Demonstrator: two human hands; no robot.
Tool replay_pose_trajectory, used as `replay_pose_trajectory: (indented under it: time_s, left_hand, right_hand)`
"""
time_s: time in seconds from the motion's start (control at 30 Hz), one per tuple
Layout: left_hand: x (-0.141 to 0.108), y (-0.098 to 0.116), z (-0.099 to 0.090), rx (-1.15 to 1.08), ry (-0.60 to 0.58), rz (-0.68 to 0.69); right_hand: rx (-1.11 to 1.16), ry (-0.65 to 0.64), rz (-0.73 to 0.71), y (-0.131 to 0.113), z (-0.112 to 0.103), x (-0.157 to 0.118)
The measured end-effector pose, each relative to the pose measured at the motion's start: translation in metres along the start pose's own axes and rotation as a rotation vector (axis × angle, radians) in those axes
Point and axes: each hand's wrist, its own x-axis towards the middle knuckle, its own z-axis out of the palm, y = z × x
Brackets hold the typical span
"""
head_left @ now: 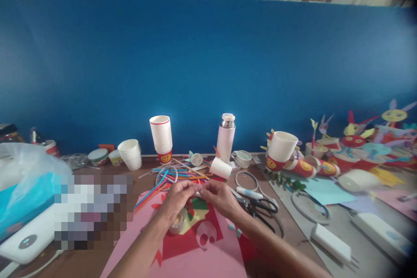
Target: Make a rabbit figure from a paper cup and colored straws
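Note:
My left hand (178, 198) and my right hand (222, 200) meet over the work surface, their fingertips pinched together. A small whitish bit shows between them; its kind is too small to make out. Below lie a red paper sheet (182, 246), a yellow paper piece (195, 222) and a green paper piece (199, 204). Beside my left wrist sits a roll of clear tape (178, 222). A pale round paper cutout (206, 231) with red spots rests on the red sheet. Everything lies on a large pink sheet (130, 249).
Black-handled scissors (262, 205) and a white marker-like tube (249, 193) lie right of my hands. Behind are colourful sticks (166, 173), a tipped paper cup (220, 168), a thermos (225, 141) and stacked cups (162, 134). Paper-cup figures (353, 141) crowd the right; a white power bank (29, 241) lies left.

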Motion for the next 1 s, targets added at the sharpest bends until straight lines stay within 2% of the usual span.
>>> replay_pose_trajectory:
  time_s: [0.23,0.33,0.5,0.63,0.8,1.0]
  left_hand:
    - [-0.001,0.001,0.000,0.037,-0.023,0.015]
    - [0.000,0.002,-0.003,0.046,-0.035,0.024]
    - [-0.001,0.003,-0.006,0.051,-0.054,0.030]
    - [-0.003,0.003,-0.005,0.054,-0.070,0.034]
    - [-0.002,0.003,-0.004,0.044,-0.073,0.033]
    - [-0.001,0.004,-0.006,0.022,-0.075,0.021]
  right_hand:
    - [-0.133,0.044,-0.021,0.000,-0.003,0.003]
    - [-0.239,0.106,-0.044,0.000,-0.020,0.009]
    - [-0.477,0.251,-0.088,0.007,-0.060,0.020]
    - [-0.641,0.222,-0.090,0.018,-0.075,0.023]
    - [-0.766,0.174,-0.078,0.027,-0.076,0.027]
    - [-0.805,0.122,-0.090,0.036,-0.078,0.032]
